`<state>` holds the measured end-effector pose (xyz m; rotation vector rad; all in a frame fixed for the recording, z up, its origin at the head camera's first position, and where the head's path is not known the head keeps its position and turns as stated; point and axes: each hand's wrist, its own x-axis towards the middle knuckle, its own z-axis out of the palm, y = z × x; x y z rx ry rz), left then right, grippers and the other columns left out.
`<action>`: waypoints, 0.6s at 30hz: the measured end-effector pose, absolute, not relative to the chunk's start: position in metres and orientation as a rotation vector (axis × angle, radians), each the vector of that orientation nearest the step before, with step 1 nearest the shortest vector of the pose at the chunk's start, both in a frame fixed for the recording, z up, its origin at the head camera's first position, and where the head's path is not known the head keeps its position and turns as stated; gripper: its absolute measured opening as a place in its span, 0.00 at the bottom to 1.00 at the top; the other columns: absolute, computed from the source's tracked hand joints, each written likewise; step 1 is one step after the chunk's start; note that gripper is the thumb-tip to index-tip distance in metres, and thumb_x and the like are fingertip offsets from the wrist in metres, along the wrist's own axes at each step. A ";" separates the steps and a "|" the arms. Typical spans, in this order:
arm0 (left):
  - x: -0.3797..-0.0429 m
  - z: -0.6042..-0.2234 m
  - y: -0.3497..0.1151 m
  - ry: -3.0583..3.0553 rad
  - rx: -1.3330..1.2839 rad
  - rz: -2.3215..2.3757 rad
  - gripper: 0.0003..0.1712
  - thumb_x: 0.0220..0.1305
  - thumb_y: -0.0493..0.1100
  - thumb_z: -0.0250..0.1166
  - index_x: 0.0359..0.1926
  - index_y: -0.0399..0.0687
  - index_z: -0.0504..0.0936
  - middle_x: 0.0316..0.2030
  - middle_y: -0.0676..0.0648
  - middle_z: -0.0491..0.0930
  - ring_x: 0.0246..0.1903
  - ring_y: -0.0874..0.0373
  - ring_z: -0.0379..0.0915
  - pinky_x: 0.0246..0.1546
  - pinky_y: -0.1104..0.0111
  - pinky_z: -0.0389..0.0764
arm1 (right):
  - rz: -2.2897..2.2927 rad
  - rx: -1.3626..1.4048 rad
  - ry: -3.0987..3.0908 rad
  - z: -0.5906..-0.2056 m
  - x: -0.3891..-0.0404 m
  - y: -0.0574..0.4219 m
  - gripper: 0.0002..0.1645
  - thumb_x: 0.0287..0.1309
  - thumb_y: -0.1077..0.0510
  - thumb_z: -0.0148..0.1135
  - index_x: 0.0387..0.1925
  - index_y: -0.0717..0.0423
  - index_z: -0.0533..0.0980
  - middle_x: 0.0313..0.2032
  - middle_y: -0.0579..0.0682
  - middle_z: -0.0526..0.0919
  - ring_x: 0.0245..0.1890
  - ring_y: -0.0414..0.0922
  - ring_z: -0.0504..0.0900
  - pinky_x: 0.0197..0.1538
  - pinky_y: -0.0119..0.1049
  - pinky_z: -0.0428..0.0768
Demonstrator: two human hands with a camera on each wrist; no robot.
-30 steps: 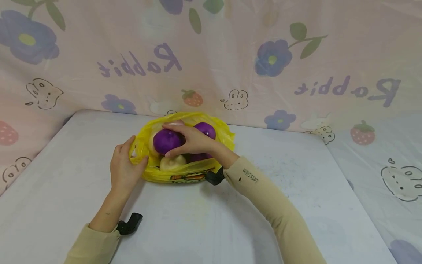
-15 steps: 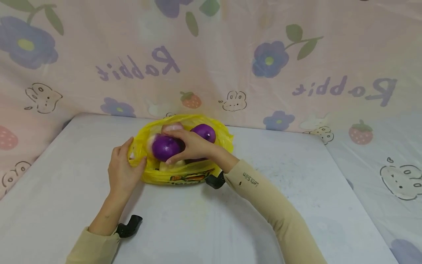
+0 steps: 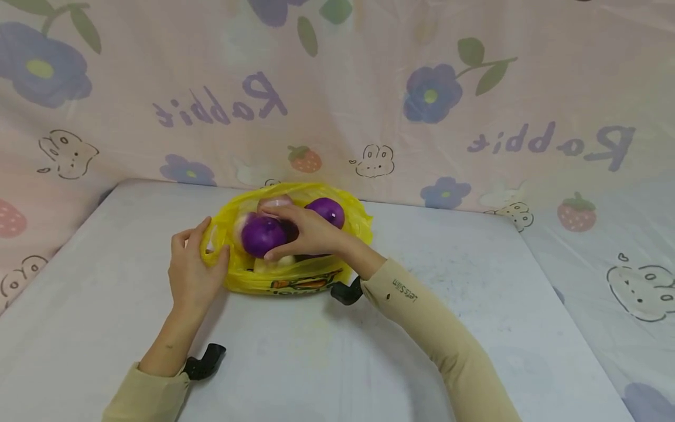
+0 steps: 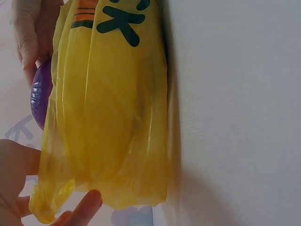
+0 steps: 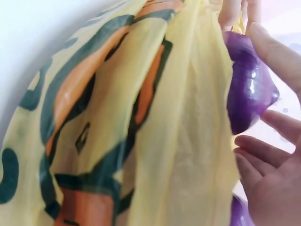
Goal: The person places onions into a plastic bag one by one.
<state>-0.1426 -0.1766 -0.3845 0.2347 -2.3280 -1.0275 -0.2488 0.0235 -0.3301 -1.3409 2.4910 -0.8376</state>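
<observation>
A yellow plastic bag (image 3: 295, 282) with printed pictures lies with its mouth spread, round produce inside it. My right hand (image 3: 311, 231) grips a shiny purple onion (image 3: 262, 237) between thumb and fingers at the bag's mouth; the right wrist view shows the onion (image 5: 249, 80) bulging past the bag's rim. Behind it sits another purple onion (image 3: 326, 212), next to a pinkish round piece (image 3: 275, 202). A cream-coloured piece (image 3: 269, 265) is partly covered by the held onion. My left hand (image 3: 195, 272) holds the bag's left edge, film lying between thumb and fingers.
The bag rests on a white table (image 3: 316, 363), close to its back edge. A patterned curtain (image 3: 337, 105) with rabbits and flowers hangs behind and at the sides. Black wrist mounts (image 3: 205, 361) stick out from both sleeves.
My right hand has brought the held onion slightly nearer, over the cream piece, uncovering more of the pinkish piece. My left hand has drawn the bag's edge a little to the left.
</observation>
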 end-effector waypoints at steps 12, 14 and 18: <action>-0.146 -0.381 -0.175 -2.179 0.130 -1.054 0.30 0.55 0.37 0.65 0.60 0.35 0.73 0.57 0.28 0.63 0.55 0.34 0.62 0.51 0.45 0.64 | -1.098 -1.232 2.526 -0.331 -0.241 0.041 0.45 0.47 0.48 0.74 0.67 0.48 0.66 0.66 0.44 0.70 0.66 0.43 0.68 0.68 0.40 0.65; -0.147 -0.380 -0.175 -2.152 0.111 -1.045 0.30 0.54 0.37 0.66 0.60 0.33 0.73 0.57 0.27 0.63 0.56 0.33 0.60 0.53 0.46 0.62 | -1.152 -1.250 2.529 -0.332 -0.241 0.044 0.44 0.47 0.50 0.74 0.66 0.51 0.67 0.64 0.47 0.72 0.63 0.46 0.72 0.66 0.40 0.67; -0.148 -0.378 -0.175 -2.100 0.091 -1.032 0.29 0.54 0.38 0.67 0.58 0.33 0.74 0.56 0.27 0.64 0.57 0.34 0.58 0.57 0.50 0.60 | -1.321 -1.241 2.473 -0.336 -0.240 0.051 0.40 0.50 0.56 0.73 0.65 0.58 0.69 0.61 0.50 0.74 0.60 0.47 0.74 0.64 0.41 0.70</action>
